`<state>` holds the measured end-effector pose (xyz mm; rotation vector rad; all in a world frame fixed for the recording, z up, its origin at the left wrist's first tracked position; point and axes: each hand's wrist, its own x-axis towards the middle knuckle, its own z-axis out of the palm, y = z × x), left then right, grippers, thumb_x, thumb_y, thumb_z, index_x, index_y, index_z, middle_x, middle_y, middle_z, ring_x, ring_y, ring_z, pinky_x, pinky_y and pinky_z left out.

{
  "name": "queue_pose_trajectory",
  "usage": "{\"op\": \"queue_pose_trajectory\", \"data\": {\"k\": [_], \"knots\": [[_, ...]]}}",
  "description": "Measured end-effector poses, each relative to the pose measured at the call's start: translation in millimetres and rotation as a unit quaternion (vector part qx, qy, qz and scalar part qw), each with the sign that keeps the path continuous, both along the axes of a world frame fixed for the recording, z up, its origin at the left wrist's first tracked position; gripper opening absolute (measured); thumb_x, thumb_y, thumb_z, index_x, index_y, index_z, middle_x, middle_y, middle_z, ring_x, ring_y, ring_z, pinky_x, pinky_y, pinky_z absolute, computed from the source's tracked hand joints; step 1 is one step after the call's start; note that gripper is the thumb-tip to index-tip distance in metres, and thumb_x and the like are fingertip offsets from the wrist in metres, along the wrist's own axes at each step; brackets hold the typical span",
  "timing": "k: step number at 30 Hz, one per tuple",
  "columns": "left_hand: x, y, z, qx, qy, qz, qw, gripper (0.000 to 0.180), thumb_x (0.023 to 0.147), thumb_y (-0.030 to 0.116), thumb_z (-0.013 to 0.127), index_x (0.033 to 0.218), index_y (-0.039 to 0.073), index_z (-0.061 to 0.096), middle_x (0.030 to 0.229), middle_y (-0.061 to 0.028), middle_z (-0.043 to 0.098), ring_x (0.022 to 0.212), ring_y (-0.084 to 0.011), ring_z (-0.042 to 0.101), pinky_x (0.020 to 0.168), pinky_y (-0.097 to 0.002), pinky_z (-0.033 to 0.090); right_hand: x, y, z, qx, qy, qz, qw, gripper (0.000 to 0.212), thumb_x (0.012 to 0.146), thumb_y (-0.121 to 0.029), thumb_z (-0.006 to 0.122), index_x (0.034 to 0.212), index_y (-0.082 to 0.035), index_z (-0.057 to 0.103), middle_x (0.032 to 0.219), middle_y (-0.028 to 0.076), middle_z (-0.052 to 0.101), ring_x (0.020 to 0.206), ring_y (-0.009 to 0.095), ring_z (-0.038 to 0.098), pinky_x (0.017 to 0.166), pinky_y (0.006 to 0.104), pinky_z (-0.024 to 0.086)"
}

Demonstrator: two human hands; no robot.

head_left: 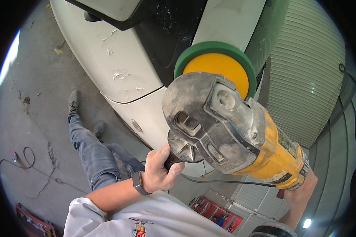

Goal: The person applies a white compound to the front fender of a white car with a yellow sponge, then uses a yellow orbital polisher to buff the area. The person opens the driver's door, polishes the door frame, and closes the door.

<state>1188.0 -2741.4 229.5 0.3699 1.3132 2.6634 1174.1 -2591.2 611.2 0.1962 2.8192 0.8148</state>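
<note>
A yellow and grey power polisher [275, 152] fills the right middle of the view, held up close in front of me. A round pad [217, 65], yellow-orange on its back with a green rim, sits at its far end. My left hand [160, 170] is closed round the polisher's dark side handle, with the thumb showing. My right hand [303, 189] grips the rear end of the yellow body; its fingers are mostly hidden. Beyond the pad stands a white car [106, 51], with whitish smears of paste on its panel. Whether the pad touches the car cannot be made out.
A dark power cable [229, 182] runs beneath the polisher. Another cord [32, 165] lies looped on the grey floor [35, 102] at left. Below stand a red tool tray [234, 225] and a red toolbox [35, 224]. A ribbed shutter [308, 75] rises at right.
</note>
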Motion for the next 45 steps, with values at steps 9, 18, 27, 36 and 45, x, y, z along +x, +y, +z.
{"op": "queue_pose_trajectory", "data": {"k": [9,18,27,36,45], "knots": [[11,1,3,0.019,-0.025,0.020,0.999,0.054,0.102,0.026,0.066,0.142,-0.009,0.052,0.072,-0.0057,0.062,0.055,-0.0181,0.055,0.055,-0.0291,0.045,-3,-11,1,0.014,-0.029,0.017,0.999,0.042,0.070,-0.026,0.084,0.101,-0.002,0.069,0.082,0.013,0.065,0.065,0.036,0.064,0.057,0.0401,0.048],[26,1,7,0.037,-0.046,-0.019,0.998,0.053,0.102,0.023,0.065,0.144,-0.007,0.050,0.072,-0.0031,0.062,0.055,-0.0168,0.054,0.056,-0.0289,0.046,2,4,0,0.034,-0.095,0.028,0.994,0.042,0.062,-0.018,0.082,0.097,0.001,0.068,0.077,0.014,0.063,0.064,0.036,0.063,0.056,0.0413,0.046],[-52,-14,41,-0.017,0.008,-0.024,1.000,0.060,0.099,0.016,0.067,0.148,-0.010,0.043,0.073,-0.0095,0.063,0.056,-0.0235,0.062,0.057,-0.0335,0.050,-43,11,26,-0.016,0.035,0.010,0.999,0.033,0.061,-0.008,0.075,0.090,0.002,0.064,0.074,0.019,0.062,0.066,0.043,0.061,0.058,0.0410,0.048],[-129,-40,75,-0.036,0.044,-0.018,0.998,0.064,0.099,0.016,0.070,0.150,-0.009,0.041,0.079,-0.0100,0.068,0.060,-0.0241,0.065,0.058,-0.0330,0.052,-94,-5,47,-0.044,0.067,0.033,0.996,0.031,0.070,-0.009,0.081,0.095,0.003,0.068,0.083,0.020,0.069,0.073,0.041,0.067,0.068,0.0377,0.052],[-15,-7,41,0.028,-0.033,-0.074,0.996,0.054,0.102,0.021,0.064,0.144,-0.008,0.046,0.072,-0.0053,0.063,0.054,-0.0201,0.058,0.054,-0.0320,0.047,-36,-5,29,0.042,-0.040,0.002,0.998,0.042,0.059,-0.022,0.086,0.090,-0.002,0.066,0.075,0.013,0.062,0.063,0.036,0.062,0.057,0.0411,0.047]]}}
